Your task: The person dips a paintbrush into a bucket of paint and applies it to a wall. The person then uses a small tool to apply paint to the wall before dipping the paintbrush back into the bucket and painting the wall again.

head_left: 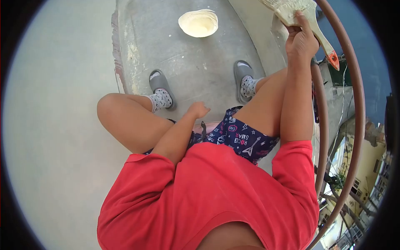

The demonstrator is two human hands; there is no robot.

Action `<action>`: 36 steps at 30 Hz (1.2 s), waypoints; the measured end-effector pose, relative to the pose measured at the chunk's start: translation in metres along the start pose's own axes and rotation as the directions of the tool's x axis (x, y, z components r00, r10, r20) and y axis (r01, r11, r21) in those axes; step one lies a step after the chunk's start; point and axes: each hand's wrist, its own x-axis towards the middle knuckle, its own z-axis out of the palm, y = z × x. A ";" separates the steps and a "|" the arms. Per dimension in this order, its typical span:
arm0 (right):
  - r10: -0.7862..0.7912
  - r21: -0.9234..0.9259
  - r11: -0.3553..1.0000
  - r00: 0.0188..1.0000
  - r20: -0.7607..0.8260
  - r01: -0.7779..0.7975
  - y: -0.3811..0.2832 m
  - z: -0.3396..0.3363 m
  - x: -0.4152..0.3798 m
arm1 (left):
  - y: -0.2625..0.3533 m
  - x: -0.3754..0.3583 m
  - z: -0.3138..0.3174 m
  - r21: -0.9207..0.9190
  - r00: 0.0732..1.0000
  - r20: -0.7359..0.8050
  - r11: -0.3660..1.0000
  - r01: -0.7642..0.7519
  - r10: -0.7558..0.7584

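My right hand is closed around a wide paintbrush, up at the top right beside the railing. Its bristles carry pale paint, and the wooden handle ends in an orange-red tip. My left hand hovers between my knees, its fingers loosely curled, with nothing visible in it. In front of my feet, a round container of cream-coloured paint stands on the grey floor.
Brown metal rails curve along my right side; beyond them lies a drop with buildings below. A smooth pale wall rises on my left. My feet in grey slides stand apart on the paint-spotted floor.
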 end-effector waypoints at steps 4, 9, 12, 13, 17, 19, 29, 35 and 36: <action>0.114 0.144 0.983 0.993 0.025 -0.116 -0.006 -0.005 0.001 | -0.007 0.017 -0.015 -0.168 0.988 -0.131 0.984 0.060 -0.083; 0.198 -0.064 0.978 0.979 -0.042 -0.200 0.006 -0.041 -0.003 | -0.032 0.056 0.030 -0.557 0.960 0.224 0.785 0.270 -0.171; 0.178 -0.109 0.978 0.984 -0.015 -0.178 0.012 -0.043 0.010 | -0.038 0.084 0.021 -0.549 0.954 0.260 0.790 0.273 -0.149; 0.180 -0.116 0.977 0.983 -0.019 -0.181 0.011 -0.041 0.011 | -0.034 0.094 0.013 -0.605 0.944 0.274 0.731 0.317 -0.182; 0.184 -0.232 0.955 0.983 -0.018 -0.183 0.024 -0.053 0.020 | -0.015 0.133 -0.053 -0.826 0.950 0.250 0.469 0.311 -0.189; 0.196 -0.263 0.945 0.980 -0.013 -0.193 0.029 -0.061 0.026 | -0.012 0.156 -0.082 -0.932 0.966 0.128 0.305 0.195 -0.226; 0.228 -0.320 0.911 0.964 -0.136 -0.260 0.022 -0.101 0.039 | -0.012 0.252 -0.191 -0.998 0.968 0.036 -0.052 0.024 -0.247; 0.215 -0.341 0.912 0.973 -0.081 -0.230 0.013 -0.123 0.042 | -0.021 0.277 -0.195 -0.999 0.960 0.025 -0.053 0.011 -0.278; 0.211 -0.346 0.909 0.973 -0.097 -0.232 0.014 -0.121 0.040 | -0.023 0.279 -0.194 -0.999 0.957 0.034 -0.039 0.023 -0.289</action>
